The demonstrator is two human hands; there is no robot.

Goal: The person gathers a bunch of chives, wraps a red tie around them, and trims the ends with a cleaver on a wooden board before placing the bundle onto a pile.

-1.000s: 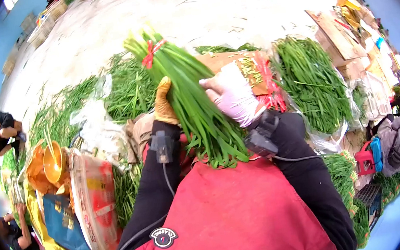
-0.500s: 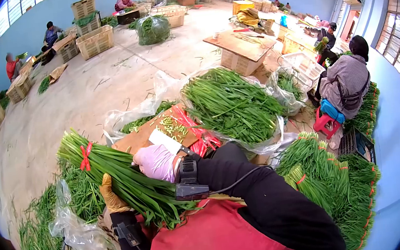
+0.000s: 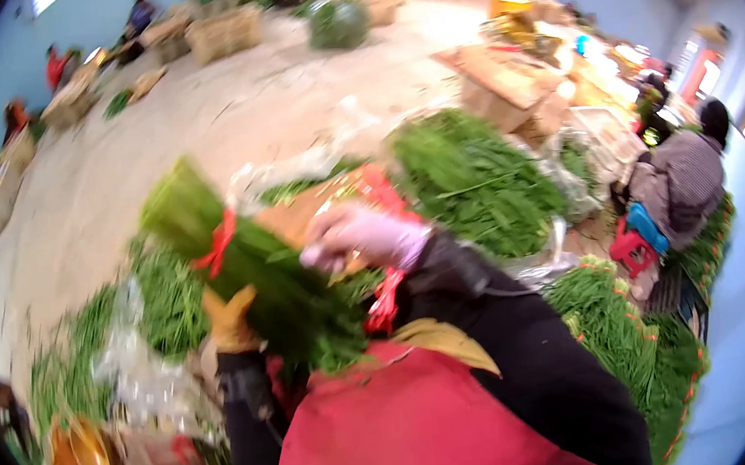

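My left hand (image 3: 234, 320), in a tan glove, is closed around a thick bunch of garlic chives (image 3: 273, 290). A red tie (image 3: 219, 243) circles the bunch near its pale cut ends, which point up and to the left. The leafy ends hang down by my red apron (image 3: 413, 430). Just right of the bunch is my right hand (image 3: 364, 235), in a pale pink glove, its fingers loosely apart and blurred, with nothing seen in them. Behind it lies a cutting board (image 3: 284, 222) with red ties (image 3: 383, 190) on it.
Loose chives (image 3: 478, 193) are heaped on plastic beyond the board. Tied bunches (image 3: 614, 334) are stacked at my right, and loose greens (image 3: 169, 302) lie at my left. A co-worker (image 3: 684, 183) sits by the blue wall. A wooden-topped table (image 3: 502, 75) stands ahead.
My right hand has lifted off the bunch and moved right. The left hand has tipped the bunch more upright. The view has shifted, and the knife seen on the board earlier cannot be made out.
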